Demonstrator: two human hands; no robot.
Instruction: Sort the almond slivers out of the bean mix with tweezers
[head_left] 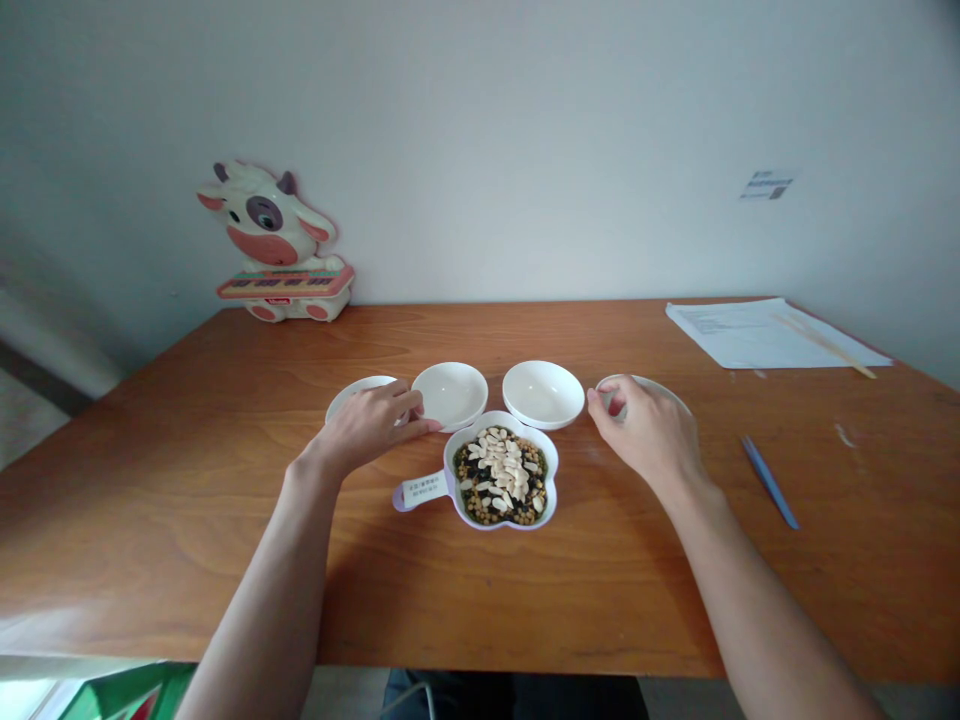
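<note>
A flower-shaped white bowl (502, 475) with a lilac handle sits at the table's middle, filled with mixed seeds, beans and pale slivers. Behind it stand several small white dishes in a row: far left (351, 393), middle left (451, 392), middle right (543, 392), far right (651, 388). My left hand (375, 422) lies over the far-left dish, fingers curled, fingertips near the middle-left dish. My right hand (645, 430) pinches the near rim of the far-right dish with thumb and forefinger.
A cow-shaped toy keyboard (274, 250) stands at the back left against the wall. Sheets of paper (772, 333) with a wooden stick on them lie back right. A blue pen-like tool (769, 482) lies right of my right hand. The wooden table (187, 480) ends near me.
</note>
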